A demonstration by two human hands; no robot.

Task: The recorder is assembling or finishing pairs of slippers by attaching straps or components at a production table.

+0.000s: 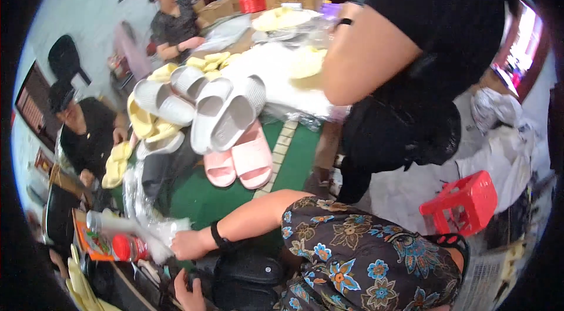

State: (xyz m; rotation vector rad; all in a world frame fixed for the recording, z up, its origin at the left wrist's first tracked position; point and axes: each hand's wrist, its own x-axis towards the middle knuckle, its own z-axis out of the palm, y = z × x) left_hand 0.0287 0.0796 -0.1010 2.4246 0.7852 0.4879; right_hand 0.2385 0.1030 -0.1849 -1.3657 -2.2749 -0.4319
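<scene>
My right hand [191, 244], with a black band at the wrist, is closed in a fist at the table's near edge. Crumpled clear plastic [155, 232] touches its knuckle side; whether the fist grips it is hidden. Below, my left hand [189, 292] shows fingers apart, with nothing seen in them. A pair of black slide sandals [249, 267] lies just right of both hands, partly under my right forearm. On the green tabletop [202, 196] beyond stand pink slides [254, 158], with grey slides [229, 111] piled above them.
Yellow slides [147, 120] and white wrapping [264, 67] cover the far table. A red-lidded jar [126, 247] stands left of my hands. Two people work at the left; another person in black [405, 93] stands close at right. A red plastic stool [461, 205] is on the floor.
</scene>
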